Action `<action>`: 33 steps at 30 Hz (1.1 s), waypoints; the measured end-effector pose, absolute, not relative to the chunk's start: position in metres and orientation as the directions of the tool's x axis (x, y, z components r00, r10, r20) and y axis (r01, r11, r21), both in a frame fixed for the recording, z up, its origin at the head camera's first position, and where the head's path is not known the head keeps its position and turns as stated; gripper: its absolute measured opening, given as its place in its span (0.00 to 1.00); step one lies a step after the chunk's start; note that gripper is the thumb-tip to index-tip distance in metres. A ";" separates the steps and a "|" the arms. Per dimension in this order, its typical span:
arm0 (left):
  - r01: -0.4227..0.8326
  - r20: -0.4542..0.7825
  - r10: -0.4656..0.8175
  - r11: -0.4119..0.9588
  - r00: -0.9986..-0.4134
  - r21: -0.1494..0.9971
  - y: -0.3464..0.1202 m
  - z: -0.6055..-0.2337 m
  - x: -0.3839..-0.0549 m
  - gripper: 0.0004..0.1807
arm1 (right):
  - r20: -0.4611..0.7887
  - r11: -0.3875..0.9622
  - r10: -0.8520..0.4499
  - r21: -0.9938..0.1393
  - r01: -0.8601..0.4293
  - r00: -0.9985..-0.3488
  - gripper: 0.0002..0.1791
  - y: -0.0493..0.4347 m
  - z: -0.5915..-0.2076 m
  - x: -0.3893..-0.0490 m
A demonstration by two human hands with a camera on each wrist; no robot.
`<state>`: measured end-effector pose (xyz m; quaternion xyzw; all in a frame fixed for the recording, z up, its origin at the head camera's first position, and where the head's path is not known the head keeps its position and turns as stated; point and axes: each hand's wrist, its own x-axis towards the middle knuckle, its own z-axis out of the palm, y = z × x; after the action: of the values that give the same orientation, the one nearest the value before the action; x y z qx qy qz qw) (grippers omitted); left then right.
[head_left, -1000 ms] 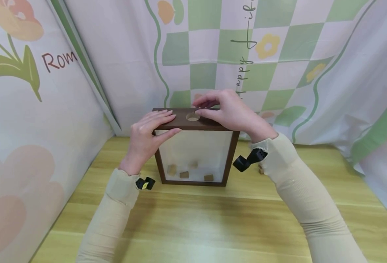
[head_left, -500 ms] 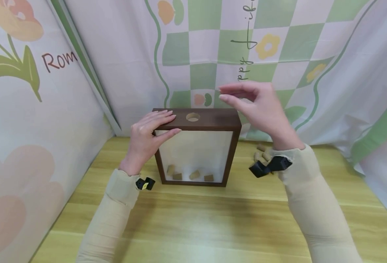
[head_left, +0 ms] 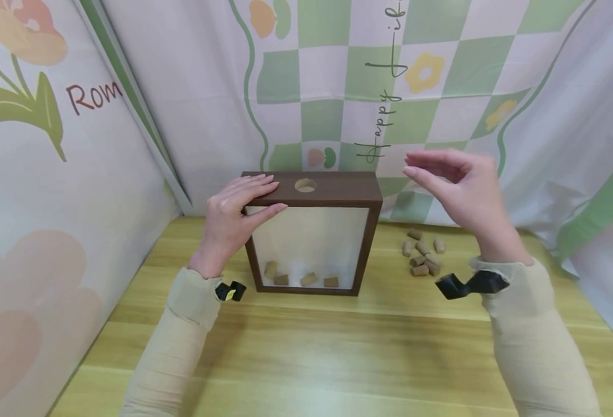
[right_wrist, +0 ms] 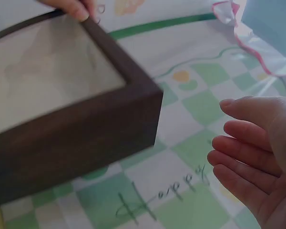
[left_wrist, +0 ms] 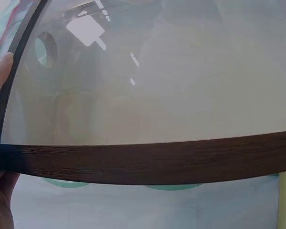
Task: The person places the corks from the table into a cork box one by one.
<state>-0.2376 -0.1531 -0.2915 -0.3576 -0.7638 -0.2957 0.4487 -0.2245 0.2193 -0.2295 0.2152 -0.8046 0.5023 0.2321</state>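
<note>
A dark-brown wooden shadow box point(head_left: 345, 188) stands upright on the table, with a clear front and a round hole point(head_left: 306, 185) in its top. Several wine corks point(head_left: 308, 279) lie along the bottom inside it. My left hand point(head_left: 230, 211) holds the box's upper left corner, fingers over the top and thumb along the front edge. To the right of the box and above the table, my right hand point(head_left: 467, 188) hangs in the air with fingers loosely bent. Nothing shows between its thumb and fingers point(right_wrist: 243, 148) in the right wrist view.
A loose heap of several corks point(head_left: 422, 248) lies on the wooden table point(head_left: 316, 353), right of the box and left of my right wrist. Printed curtains point(head_left: 322, 69) hang close behind the box, and another printed fabric wall point(head_left: 35, 202) borders the left side.
My right hand has moved from the hole rightward, away from the box, uncovering the cork heap. Corks inside the box have shifted and settled at the bottom. My left hand has stayed put.
</note>
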 end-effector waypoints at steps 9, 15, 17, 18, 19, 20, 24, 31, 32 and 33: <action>0.822 0.907 0.267 0.554 -0.327 0.133 -0.152 -0.294 -0.239 0.25 | 0.460 0.567 -0.069 -0.712 -0.414 -0.885 0.21 0.259 -0.268 -0.232; 0.813 0.895 0.286 0.568 -0.341 0.129 -0.153 -0.293 -0.238 0.23 | 0.387 0.629 -0.060 -0.702 -0.335 -0.920 0.23 0.283 -0.301 -0.237; 0.811 0.894 0.287 0.570 -0.344 0.129 -0.154 -0.292 -0.238 0.23 | 0.361 0.640 -0.059 -0.702 -0.313 -0.931 0.24 0.289 -0.311 -0.239; 0.812 0.894 0.287 0.570 -0.344 0.129 -0.154 -0.292 -0.238 0.23 | 0.353 0.646 -0.063 -0.698 -0.308 -0.933 0.25 0.292 -0.317 -0.240; 0.811 0.893 0.288 0.570 -0.345 0.129 -0.154 -0.292 -0.238 0.23 | 0.344 0.654 -0.065 -0.695 -0.300 -0.937 0.25 0.296 -0.322 -0.240; 0.811 0.893 0.289 0.571 -0.345 0.129 -0.154 -0.292 -0.238 0.23 | 0.328 0.661 -0.068 -0.693 -0.289 -0.942 0.25 0.299 -0.327 -0.241; 0.811 0.892 0.292 0.572 -0.345 0.126 -0.153 -0.292 -0.237 0.23 | 0.291 0.691 -0.069 -0.676 -0.256 -0.954 0.26 0.307 -0.344 -0.241; 0.805 0.893 0.288 0.579 -0.346 0.125 -0.153 -0.291 -0.237 0.23 | 0.243 0.691 -0.076 -0.686 -0.226 -0.967 0.26 0.317 -0.369 -0.239; 0.805 0.893 0.288 0.579 -0.346 0.125 -0.153 -0.291 -0.237 0.23 | 0.237 0.693 -0.073 -0.686 -0.220 -0.969 0.26 0.318 -0.373 -0.239; 0.805 0.893 0.289 0.580 -0.346 0.124 -0.153 -0.291 -0.238 0.23 | 0.229 0.693 -0.070 -0.689 -0.212 -0.971 0.27 0.319 -0.377 -0.238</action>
<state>-0.2375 -0.1533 -0.2914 -0.3562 -0.7679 -0.2885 0.4474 -0.2384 0.3193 -0.3769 0.0770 -0.9152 0.3844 0.0929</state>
